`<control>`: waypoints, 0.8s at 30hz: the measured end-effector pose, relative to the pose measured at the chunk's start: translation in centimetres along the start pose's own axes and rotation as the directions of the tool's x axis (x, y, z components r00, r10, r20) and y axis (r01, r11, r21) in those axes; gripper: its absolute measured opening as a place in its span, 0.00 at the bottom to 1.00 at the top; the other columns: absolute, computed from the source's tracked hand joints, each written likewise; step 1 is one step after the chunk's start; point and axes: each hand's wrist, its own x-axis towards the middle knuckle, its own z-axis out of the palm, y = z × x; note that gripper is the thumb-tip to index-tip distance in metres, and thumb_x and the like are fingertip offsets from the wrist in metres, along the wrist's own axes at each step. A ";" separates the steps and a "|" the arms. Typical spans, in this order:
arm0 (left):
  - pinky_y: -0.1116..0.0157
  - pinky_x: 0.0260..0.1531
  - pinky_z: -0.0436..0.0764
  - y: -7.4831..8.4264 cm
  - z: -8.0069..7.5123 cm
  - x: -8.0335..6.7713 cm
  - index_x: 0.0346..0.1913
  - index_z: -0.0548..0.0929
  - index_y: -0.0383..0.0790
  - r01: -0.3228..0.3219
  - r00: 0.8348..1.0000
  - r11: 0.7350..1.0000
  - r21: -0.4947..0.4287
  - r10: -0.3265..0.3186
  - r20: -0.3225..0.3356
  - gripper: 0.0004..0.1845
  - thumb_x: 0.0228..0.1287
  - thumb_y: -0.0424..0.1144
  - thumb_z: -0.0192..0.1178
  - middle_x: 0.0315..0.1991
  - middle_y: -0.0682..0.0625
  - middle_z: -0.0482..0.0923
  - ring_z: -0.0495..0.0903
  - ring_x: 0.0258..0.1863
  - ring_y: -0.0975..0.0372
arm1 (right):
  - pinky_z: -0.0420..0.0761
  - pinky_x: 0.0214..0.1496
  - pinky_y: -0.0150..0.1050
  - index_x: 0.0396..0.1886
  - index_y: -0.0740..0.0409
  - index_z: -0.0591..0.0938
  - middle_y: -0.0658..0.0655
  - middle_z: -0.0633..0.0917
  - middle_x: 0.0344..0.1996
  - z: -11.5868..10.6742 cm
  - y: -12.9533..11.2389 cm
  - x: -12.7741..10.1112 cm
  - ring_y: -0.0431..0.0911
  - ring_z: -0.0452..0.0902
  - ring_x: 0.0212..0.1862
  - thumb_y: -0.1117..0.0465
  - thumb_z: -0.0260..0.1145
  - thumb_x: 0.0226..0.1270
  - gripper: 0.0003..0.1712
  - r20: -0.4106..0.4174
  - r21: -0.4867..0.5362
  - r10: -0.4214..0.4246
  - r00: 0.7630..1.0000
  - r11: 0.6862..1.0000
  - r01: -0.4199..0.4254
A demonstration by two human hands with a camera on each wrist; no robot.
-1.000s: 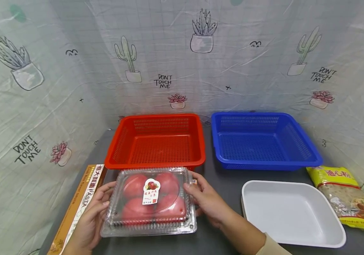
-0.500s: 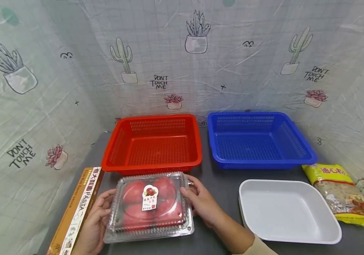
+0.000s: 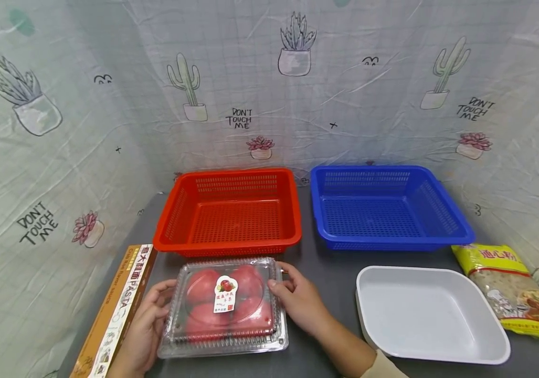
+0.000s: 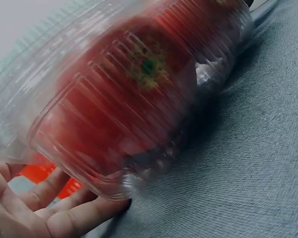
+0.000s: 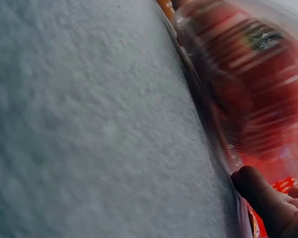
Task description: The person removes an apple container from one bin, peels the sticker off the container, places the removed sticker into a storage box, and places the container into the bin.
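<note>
A clear plastic clamshell box (image 3: 225, 307) with a ridged edge lies in front of the red basket, holding several round red fruits (image 4: 124, 94). On its lid is a white label (image 3: 224, 295) with a picture of red fruit. My left hand (image 3: 148, 320) holds the box's left edge, fingertips at its bottom corner in the left wrist view. At the right edge my right hand (image 3: 299, 299) pinches the rim, thumb on the lid side and other fingers mostly hidden behind. In the right wrist view the box looks blurred and its base is close to the grey table surface (image 5: 104, 129).
Behind the box stand a red basket (image 3: 236, 247) and, to its right, a blue basket (image 3: 392, 242). A white tray (image 3: 432, 310) sits right of my right arm, with a yellow pasta bag (image 3: 510, 294) beyond it. A long pasta box (image 3: 115, 310) lies left of my left hand.
The clamshell box has come slightly down and toward me, away from the red basket's front rim, with both hands still holding it. The head view has shifted a little.
</note>
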 end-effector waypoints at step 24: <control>0.65 0.53 0.82 3.9 1.9 0.1 0.76 0.75 0.48 -0.063 0.984 0.744 0.665 0.158 -0.083 0.29 0.75 0.35 0.66 0.74 0.45 0.69 0.70 0.68 0.55 | 0.83 0.58 0.53 0.66 0.52 0.85 0.50 0.85 0.59 -1.7 -6.2 -0.8 0.52 0.80 0.59 0.54 0.78 0.66 0.29 0.082 -0.535 -0.414 0.906 0.749 0.391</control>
